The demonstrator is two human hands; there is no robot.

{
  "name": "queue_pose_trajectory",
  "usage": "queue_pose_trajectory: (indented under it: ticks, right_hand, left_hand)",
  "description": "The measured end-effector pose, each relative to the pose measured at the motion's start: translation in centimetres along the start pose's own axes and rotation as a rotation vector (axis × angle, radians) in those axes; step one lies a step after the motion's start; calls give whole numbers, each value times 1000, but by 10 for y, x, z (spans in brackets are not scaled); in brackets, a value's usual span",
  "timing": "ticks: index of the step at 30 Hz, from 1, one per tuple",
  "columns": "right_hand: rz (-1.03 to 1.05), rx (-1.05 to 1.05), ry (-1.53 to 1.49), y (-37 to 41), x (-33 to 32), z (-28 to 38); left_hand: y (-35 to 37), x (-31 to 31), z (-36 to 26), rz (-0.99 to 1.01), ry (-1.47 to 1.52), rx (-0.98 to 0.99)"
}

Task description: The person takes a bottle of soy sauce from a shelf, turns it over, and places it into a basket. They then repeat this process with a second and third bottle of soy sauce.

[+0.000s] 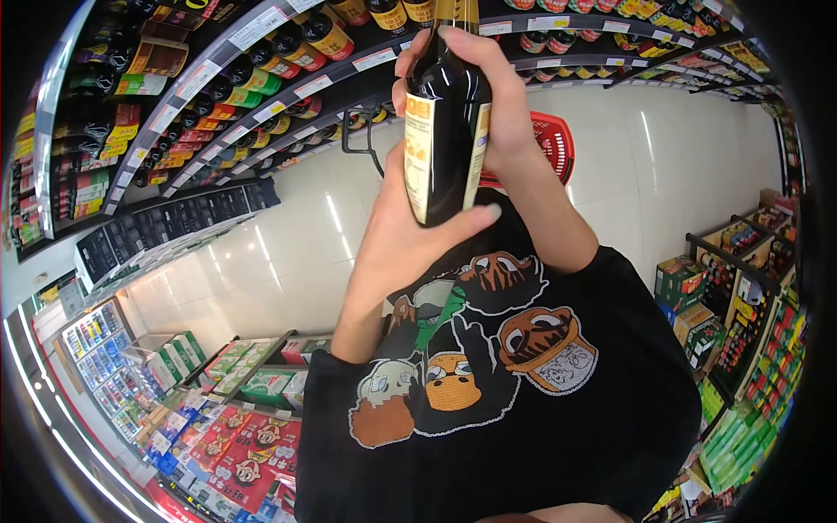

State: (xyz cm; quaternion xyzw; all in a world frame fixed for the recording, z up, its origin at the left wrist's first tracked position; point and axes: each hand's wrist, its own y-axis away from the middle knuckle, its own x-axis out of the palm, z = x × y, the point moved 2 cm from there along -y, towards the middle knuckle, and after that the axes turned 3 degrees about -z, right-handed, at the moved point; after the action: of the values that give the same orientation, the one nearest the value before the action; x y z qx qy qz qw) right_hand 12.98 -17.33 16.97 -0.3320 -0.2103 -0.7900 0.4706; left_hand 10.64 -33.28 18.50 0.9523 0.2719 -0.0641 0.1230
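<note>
A dark glass sauce bottle (451, 131) with a gold cap and cream labels is held up in front of my chest, tilted, its cap toward the top edge of the view. My right hand (497, 83) wraps around its neck and shoulder, thumb in front and fingertips showing on the far left side. Lower down, my left hand (418, 218) supports the base, with its thumb lying across the bottom end. The left fingers are mostly hidden behind the bottle.
Ahead, shelves (375, 59) with price tags hold rows of bottles. A red basket (551, 148) sits partly hidden behind my right forearm, and a black handle (346, 131) shows left of the bottle. Stacked boxes (248, 453) stand lower left; another stocked rack (741, 288) is at right.
</note>
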Motion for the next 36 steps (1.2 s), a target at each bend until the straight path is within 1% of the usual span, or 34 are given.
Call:
queue_pose_trajectory:
  ticks: [1, 2, 4, 6, 8, 10, 12, 14, 15, 16, 18, 19, 20, 22, 23, 24, 26, 30, 33, 35, 36]
  right_hand:
    - [-39, -36, 42, 1, 2, 1]
    - [-38, -37, 41, 3, 7, 1]
    - [-166, -129, 156, 6, 13, 5]
    - [-168, -145, 185, 8, 13, 8]
    - [-172, -100, 273, 10, 14, 11]
    - [-146, -128, 330, 8, 14, 12]
    - [-124, -157, 385, 8, 12, 14]
    - [-8, -202, 496, 9, 12, 19]
    - [42, -173, 529, 10, 11, 23]
    - [41, -174, 528, 10, 9, 27]
    - [192, -97, 455, 10, 11, 32]
    - [268, -42, 364, 12, 17, 35]
    - [269, -42, 365, 10, 17, 33]
    - [394, -77, 100, 2, 14, 29]
    - [426, -79, 62, -1, 12, 25]
    - [427, -79, 62, -1, 13, 25]
    - [492, -32, -80, -1, 15, 23]
    - [528, 16, -165, -6, 16, 17]
    - [451, 30, -106, -7, 15, 14]
    - [429, 45, -98, -6, 17, 16]
    - [406, 59, -90, -6, 17, 16]
  left_hand:
    - [-4, 1, 5, -99, -69, 27]
    - [-3, 4, 4, -182, -94, 5]
    - [-4, 7, -4, -241, -205, 3]
    - [-6, 7, 0, -232, -167, -6]
    - [-8, 8, 7, -226, -130, -14]
    - [-11, 9, 9, -201, 76, 74]
    - [-5, 10, 6, -187, 121, 57]
    - [-1, 12, 10, -169, 230, 165]
    - [2, 11, 13, -122, 289, 142]
    - [4, 10, 15, -121, 288, 142]
    - [9, 11, 18, -25, 409, 144]
    - [11, 12, 18, 11, 477, 93]
    - [12, 12, 17, 11, 478, 94]
    - [13, 13, 14, 115, 578, 63]
    - [15, 19, 6, 34, 515, 67]
    - [16, 21, 6, 34, 515, 67]
    - [17, 22, 7, 8, 485, 85]
    - [16, 20, 11, 16, 488, 82]
    - [14, 17, 12, 20, 478, 72]
    - [14, 15, 14, 102, 647, 77]
    - [14, 16, 14, 102, 647, 77]
